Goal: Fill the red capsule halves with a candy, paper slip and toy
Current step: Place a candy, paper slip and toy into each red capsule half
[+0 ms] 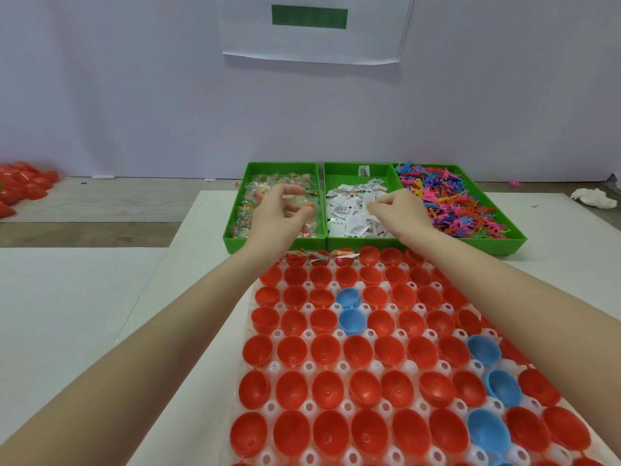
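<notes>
Here, left hand [281, 210] pinches candy [302, 210] over candy bin [235, 227]; right hand [401, 210] pinches slip [371, 210] over slip bin [339, 245]; capsule halves [366, 388] below.

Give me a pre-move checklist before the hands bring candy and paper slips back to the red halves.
1. Left hand over the candy bin, fingers curled at the candies: ok.
2. Candy actually pinched: cannot tell.
3. Right hand over the slip bin, fingers on the slips: ok.
4. Single slip only: cannot tell.
5. Empty red halves open upward in the tray: ok; only a few in the far row hold anything.
6. Blue halves sit among the red ones: not ok, skip them.
</notes>
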The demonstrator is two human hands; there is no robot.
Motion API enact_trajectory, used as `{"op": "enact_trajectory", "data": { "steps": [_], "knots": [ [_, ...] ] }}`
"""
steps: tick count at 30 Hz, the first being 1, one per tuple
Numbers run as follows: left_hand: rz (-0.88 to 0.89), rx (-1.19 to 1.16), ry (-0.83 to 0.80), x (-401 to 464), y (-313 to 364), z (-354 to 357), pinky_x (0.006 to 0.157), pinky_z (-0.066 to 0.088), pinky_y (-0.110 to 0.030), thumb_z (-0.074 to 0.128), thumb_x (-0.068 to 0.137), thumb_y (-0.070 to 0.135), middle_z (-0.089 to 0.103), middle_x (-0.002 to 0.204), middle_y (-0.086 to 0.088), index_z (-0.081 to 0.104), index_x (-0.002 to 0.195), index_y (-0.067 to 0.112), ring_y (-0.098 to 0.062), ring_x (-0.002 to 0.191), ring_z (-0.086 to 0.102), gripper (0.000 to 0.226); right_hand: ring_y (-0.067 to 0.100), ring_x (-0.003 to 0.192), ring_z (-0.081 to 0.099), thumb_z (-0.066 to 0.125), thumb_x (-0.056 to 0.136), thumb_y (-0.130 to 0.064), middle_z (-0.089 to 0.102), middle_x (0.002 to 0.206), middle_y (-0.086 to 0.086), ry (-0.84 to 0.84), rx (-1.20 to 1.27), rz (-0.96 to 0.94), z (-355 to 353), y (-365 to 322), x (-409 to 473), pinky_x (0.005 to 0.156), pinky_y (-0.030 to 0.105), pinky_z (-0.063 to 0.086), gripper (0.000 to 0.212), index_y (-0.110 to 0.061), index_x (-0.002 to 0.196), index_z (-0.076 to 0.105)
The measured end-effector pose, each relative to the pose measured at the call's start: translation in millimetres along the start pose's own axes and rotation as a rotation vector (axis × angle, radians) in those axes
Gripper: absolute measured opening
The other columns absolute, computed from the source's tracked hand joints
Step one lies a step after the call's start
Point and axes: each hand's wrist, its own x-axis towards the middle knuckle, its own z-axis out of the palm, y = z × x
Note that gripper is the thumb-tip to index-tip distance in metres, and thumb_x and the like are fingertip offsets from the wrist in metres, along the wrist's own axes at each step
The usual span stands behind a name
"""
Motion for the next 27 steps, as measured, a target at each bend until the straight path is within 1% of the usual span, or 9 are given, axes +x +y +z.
{"op": "enact_trajectory", "data": {
  "steps": [2,5,7,10,13,17,20,24,27],
  "knots": [
    [-0.020,-0.029,-0.002,-1,1,1,0.054,0.044,-0.005,0.064,0.085,0.010,0.060,0.072,0.006,0.054,0.101,0.014,0.006,0.049,0.056,0.019,0.013,0.043,0.045,0.050,0.091,-0.027,0.040,0.035,-0.006,0.046,-0.106,-0.075,-5,0,-3,0.066,0.030,0.047,0.048,-0.015,0.045,0.050],
    [-0.083,-0.152,0.004,-3,4,3,0.054,0.047,-0.008,0.070,0.080,0.007,0.064,0.069,0.001,0.063,0.091,0.010,0.004,0.047,0.058,0.013,0.026,0.062,0.058,0.050,0.093,-0.037,0.062,0.058,0.008,0.214,-0.163,-0.164,-15,-3,-9,0.059,0.027,0.043,0.039,-0.011,0.077,0.074],
    [-0.173,-0.328,0.003,-5,8,5,0.059,0.052,-0.011,0.069,0.079,0.003,0.065,0.072,-0.004,0.065,0.090,0.005,-0.001,0.050,0.061,0.011,0.019,0.053,0.050,0.058,0.090,-0.034,0.058,0.054,0.007,0.230,0.041,-0.185,-23,-7,-12,0.054,0.024,0.036,0.034,-0.006,0.079,0.074],
    [-0.273,-0.504,-0.048,-7,18,9,0.061,0.054,-0.013,0.063,0.084,0.001,0.066,0.078,-0.006,0.065,0.089,0.003,-0.006,0.055,0.065,0.006,0.003,0.045,0.036,0.066,0.084,-0.022,0.043,0.047,-0.004,-0.072,0.428,-0.236,-35,-21,-23,0.048,0.012,0.030,0.031,0.005,0.069,0.065],
    [-0.248,-0.411,-0.166,-9,26,13,0.068,0.055,-0.016,0.060,0.087,0.004,0.067,0.088,-0.011,0.066,0.102,0.001,-0.013,0.069,0.066,0.016,0.003,0.041,0.033,0.066,0.083,-0.026,0.036,0.039,-0.010,-0.249,0.149,-0.423,-42,-31,-38,0.047,0.013,0.025,0.031,-0.005,0.061,0.064],
    [-0.178,-0.364,-0.253,-15,37,16,0.068,0.054,-0.015,0.055,0.092,0.015,0.069,0.078,-0.001,0.068,0.083,0.010,-0.012,0.068,0.066,0.016,0.008,0.044,0.031,0.063,0.083,-0.037,0.034,0.039,-0.008,-0.201,-0.051,-0.429,-47,-33,-42,0.053,0.028,0.028,0.037,-0.006,0.064,0.067],
    [-0.063,-0.182,-0.245,-21,40,18,0.067,0.052,-0.011,0.063,0.087,0.021,0.069,0.075,0.004,0.068,0.081,0.016,-0.004,0.064,0.065,0.010,0.008,0.044,0.031,0.066,0.080,-0.037,0.041,0.035,-0.010,-0.192,-0.040,-0.394,-47,-31,-43,0.056,0.028,0.031,0.030,-0.015,0.060,0.064],
    [-0.095,-0.219,-0.147,-23,40,20,0.061,0.052,-0.011,0.063,0.085,0.006,0.068,0.079,-0.004,0.068,0.088,0.008,-0.003,0.059,0.065,0.006,0.005,0.045,0.030,0.072,0.076,-0.036,0.033,0.050,-0.010,-0.129,0.100,-0.358,-49,-28,-49,0.050,0.018,0.027,0.019,-0.018,0.083,0.068],
    [-0.233,-0.404,-0.077,-23,41,19,0.062,0.053,-0.013,0.064,0.084,0.003,0.065,0.084,-0.007,0.064,0.087,0.002,-0.008,0.057,0.065,0.003,0.002,0.043,0.035,0.053,0.092,-0.024,0.036,0.062,-0.010,-0.252,0.471,-0.187,-52,-29,-52,0.044,0.010,0.028,0.016,-0.019,0.107,0.056]
  ]
}}
